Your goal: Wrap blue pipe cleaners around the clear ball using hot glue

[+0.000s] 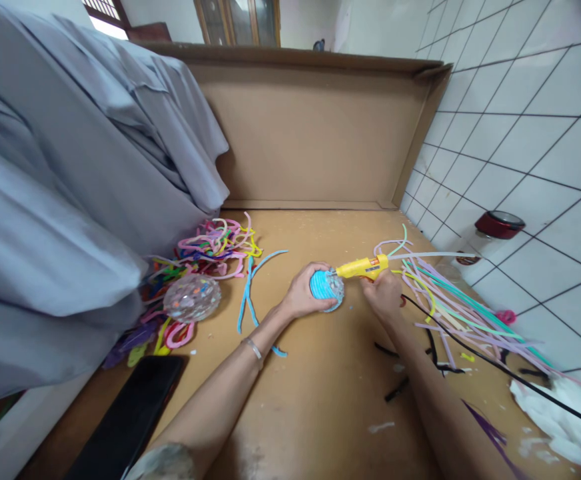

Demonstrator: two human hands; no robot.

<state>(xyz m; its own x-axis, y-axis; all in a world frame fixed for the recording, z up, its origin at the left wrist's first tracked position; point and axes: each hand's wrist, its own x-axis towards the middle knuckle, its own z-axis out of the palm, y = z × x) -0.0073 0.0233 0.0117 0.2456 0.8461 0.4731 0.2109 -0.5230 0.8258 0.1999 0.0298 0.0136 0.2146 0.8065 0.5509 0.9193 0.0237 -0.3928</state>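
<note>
In the middle of the table my left hand (304, 293) is wrapped round a small rounded object (324, 285), partly covered in blue pipe cleaner, with a clear or greyish part on its right. My right hand (384, 293) grips a yellow glue gun (363, 268), its nozzle against or very close to the object's upper right. A long white glue stick (430, 255) sticks out from the back of the gun, and a black cord (480, 350) runs off to the right. Left of my left hand lie loose blue pipe cleaners (248, 293).
A pile of coloured pipe cleaners (215, 247) and a clear faceted dome (192, 298) lie at left, near a black phone (133, 407). At right are pastel pipe cleaners (463, 307), a red-lidded jar (499, 225), white tissue (560, 417) and the tiled wall. Grey cloth (70, 187) hangs at left; cardboard (315, 133) stands behind.
</note>
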